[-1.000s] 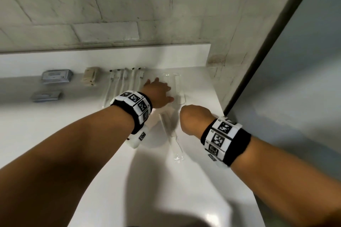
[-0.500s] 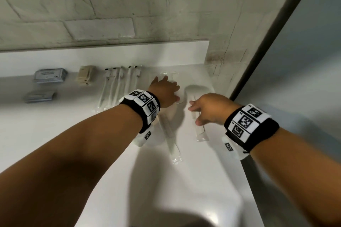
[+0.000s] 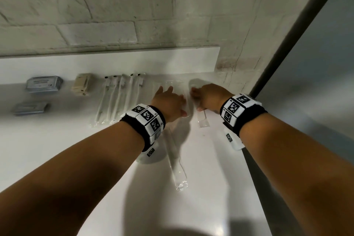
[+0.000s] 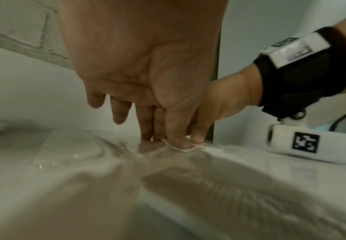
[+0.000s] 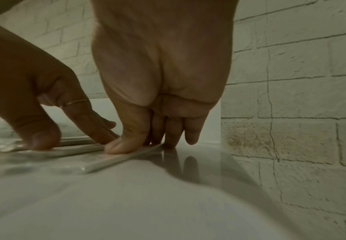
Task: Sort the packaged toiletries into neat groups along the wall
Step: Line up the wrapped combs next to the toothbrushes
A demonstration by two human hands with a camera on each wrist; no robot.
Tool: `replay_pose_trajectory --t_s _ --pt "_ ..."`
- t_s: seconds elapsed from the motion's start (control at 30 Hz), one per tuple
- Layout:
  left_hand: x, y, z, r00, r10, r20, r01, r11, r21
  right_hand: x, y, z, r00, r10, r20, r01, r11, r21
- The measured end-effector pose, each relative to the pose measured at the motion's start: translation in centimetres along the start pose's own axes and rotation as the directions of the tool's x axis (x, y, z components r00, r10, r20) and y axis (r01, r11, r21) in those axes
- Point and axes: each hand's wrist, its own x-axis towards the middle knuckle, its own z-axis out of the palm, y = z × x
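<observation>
Flat white items in clear wrappers lie side by side near the wall. My left hand (image 3: 168,98) rests on them with straight fingers, and in the left wrist view its fingertips (image 4: 147,134) and thumb press the wrappers (image 4: 65,151) down. My right hand (image 3: 206,97) is just to its right. Its thumb and straight fingers (image 5: 168,138) press on one wrapped white item (image 5: 98,160), whose near end (image 3: 202,120) sticks out below the hand. Another long clear packet (image 3: 177,161) lies loose, closer to me on the white counter (image 3: 57,149).
Along the wall, from the left, lie two grey packets (image 3: 44,83) (image 3: 30,108), a beige box (image 3: 81,84) and a row of wrapped toothbrushes (image 3: 118,97). A brick wall (image 3: 239,59) closes the right corner. The counter's right edge (image 3: 249,168) runs close to my right forearm.
My right hand has slid a wrapped item away from me toward the wall, ending beside the left hand. The left hand has stayed on the packets by the wall.
</observation>
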Motion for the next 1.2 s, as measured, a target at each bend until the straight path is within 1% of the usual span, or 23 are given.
replay_pose_trajectory --t_s 0.2,0.3,0.37,0.4,0.43,0.47,0.5,0.53,0.6,0.63,0.7,0.77,0.87,0.93,1.0,1.07,1.13,1.2 --pt "0.2 -0.3 0.0 1.0 0.015 0.0 -0.015 1.0 -0.019 2.3 0.5 0.1 0.999 -0.017 -0.04 0.017 1.0 -0.018" --pt "0.1 -0.3 -0.2 1.0 0.016 0.022 -0.015 1.0 -0.017 2.2 0.6 0.1 0.999 0.024 -0.029 -0.022 0.999 0.047" --pt "-0.1 -0.4 -0.4 1.0 0.021 -0.009 -0.022 0.999 -0.027 1.2 0.6 0.0 0.998 0.028 -0.049 -0.024 0.996 0.086" --pt "-0.5 -0.5 -0.6 0.999 0.02 -0.035 -0.022 0.999 -0.038 0.4 0.4 -0.3 0.995 0.028 -0.1 -0.016 0.993 0.119" --pt "-0.9 -0.6 -0.7 0.998 0.008 -0.054 -0.011 0.998 -0.056 -0.7 -0.1 -0.5 0.982 0.046 -0.186 -0.009 0.981 0.193" --pt "-1.1 -0.9 -0.9 0.998 -0.009 -0.066 0.004 0.997 -0.073 -1.8 -0.7 -0.7 0.96 0.076 -0.269 -0.005 0.967 0.256" --pt "-1.6 -1.1 -1.0 0.997 -0.031 -0.068 0.025 0.996 -0.088 -2.9 -1.9 -0.8 0.943 0.092 -0.321 0.003 0.959 0.282" --pt "-1.8 -1.4 -1.1 0.996 -0.052 -0.069 0.045 0.994 -0.099 -4.2 -3.3 -1.1 0.944 0.082 -0.319 0.007 0.964 0.266" --pt "-2.3 -2.0 -1.4 0.994 -0.079 -0.073 0.071 0.991 -0.11 -6.9 -6.7 -0.7 0.985 0.012 -0.169 0.029 0.971 0.239" --pt "-2.6 -2.2 -1.4 0.993 -0.092 -0.076 0.082 0.989 -0.12 -8.1 -8.5 -0.3 0.996 -0.024 -0.086 0.044 0.972 0.233" --pt "-3.1 -2.5 -1.6 0.988 -0.127 -0.082 0.113 0.981 -0.156 -9.6 -11.3 1.0 0.997 -0.073 0.006 0.07 0.978 0.195" --pt "-3.7 -2.7 -1.7 0.983 -0.166 -0.083 0.147 0.97 -0.193 -10.1 -13.1 2.4 0.998 -0.054 0.024 0.051 0.992 0.119" --pt "-4.6 -2.7 -1.7 0.978 -0.194 -0.077 0.174 0.961 -0.216 -10.0 -14.9 4.0 1.0 -0.02 0.0 0.02 0.999 0.033" --pt "-5.2 -2.7 -1.7 0.975 -0.21 -0.069 0.19 0.955 -0.228 -10.1 -15.6 4.7 1.0 0.0 0.001 0.0 0.999 -0.044" --pt "-5.5 -2.7 -1.6 0.972 -0.225 -0.064 0.204 0.949 -0.24 -10.2 -15.8 5.0 1.0 -0.001 -0.023 0.0 0.998 -0.064" --pt "-5.6 -2.8 -1.5 0.971 -0.233 -0.052 0.212 0.942 -0.262 -10.3 -15.1 4.8 0.997 0.004 -0.071 -0.005 1.0 -0.001" --pt "-5.5 -2.8 -1.5 0.971 -0.234 -0.056 0.21 0.936 -0.282 -10.5 -13.2 4.1 0.992 0.051 -0.113 -0.033 0.987 0.157" --pt "-5.2 -2.7 -1.5 0.972 -0.228 -0.061 0.201 0.934 -0.295 -10.2 -10.5 3.0 0.987 0.135 -0.084 -0.1 0.938 0.332"
